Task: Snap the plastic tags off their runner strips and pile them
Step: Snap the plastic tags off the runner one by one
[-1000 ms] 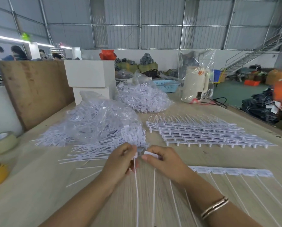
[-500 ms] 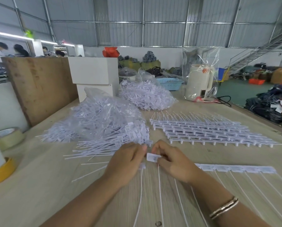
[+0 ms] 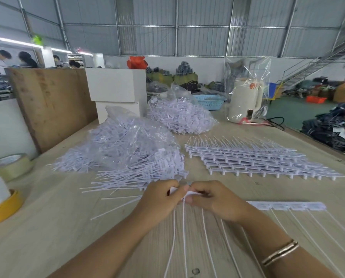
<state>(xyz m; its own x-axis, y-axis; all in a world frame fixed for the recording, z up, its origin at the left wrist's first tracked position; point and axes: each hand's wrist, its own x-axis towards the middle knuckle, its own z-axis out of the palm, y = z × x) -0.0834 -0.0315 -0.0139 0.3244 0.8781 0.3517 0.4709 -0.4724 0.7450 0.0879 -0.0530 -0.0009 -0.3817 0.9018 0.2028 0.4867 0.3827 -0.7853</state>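
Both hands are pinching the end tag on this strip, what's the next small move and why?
Probably twist the left hand against the right hand to snap the end tag free: both pinch it, and the runner strip trails rightward, tags attached.

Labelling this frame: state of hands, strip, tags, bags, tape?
left hand: pinching the end tag
right hand: pinching the strip beside it
strip: flat on table, several tags still attached
stacked strips: unbroken
loose tags: piled
near bag: open, spilling tags
far bag: full
tape roll: lying flat
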